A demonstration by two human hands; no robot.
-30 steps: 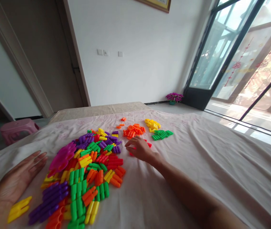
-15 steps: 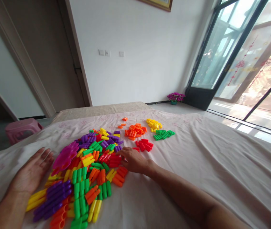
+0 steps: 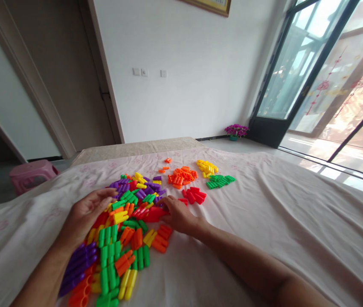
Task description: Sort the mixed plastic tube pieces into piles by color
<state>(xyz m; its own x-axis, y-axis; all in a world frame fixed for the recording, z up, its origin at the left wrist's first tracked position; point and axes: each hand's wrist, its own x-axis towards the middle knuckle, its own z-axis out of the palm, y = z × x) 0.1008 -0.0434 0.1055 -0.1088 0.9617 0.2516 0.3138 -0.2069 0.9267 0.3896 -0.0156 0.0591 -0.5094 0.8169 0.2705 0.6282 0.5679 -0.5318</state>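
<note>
A heap of plastic building blocks made of joined tubes, in green, purple, orange, yellow and red, lies on the cloth. At the heap's right side, my right hand (image 3: 178, 214) has its fingers closed on a red block (image 3: 153, 214), which looks slightly blurred. My left hand (image 3: 87, 213) is over the heap's left part, fingers stretched out and holding nothing that shows. It covers the place of the magenta flower-shaped piece. Green blocks (image 3: 107, 256) and purple blocks (image 3: 78, 268) lie nearer to me, the purple ones partly behind my left forearm.
Beyond my right hand lie separate groups of red blocks (image 3: 194, 195), orange blocks (image 3: 182, 176), yellow blocks (image 3: 207, 168) and green blocks (image 3: 220, 182). A wrinkled pale cloth (image 3: 264, 213) covers the surface. A pink stool (image 3: 34, 170) stands at the left.
My left hand has moved right, from beside the heap to over it, and now hides the magenta piece. The right hand stays nearly in place while the red block under its fingers has shifted slightly.
</note>
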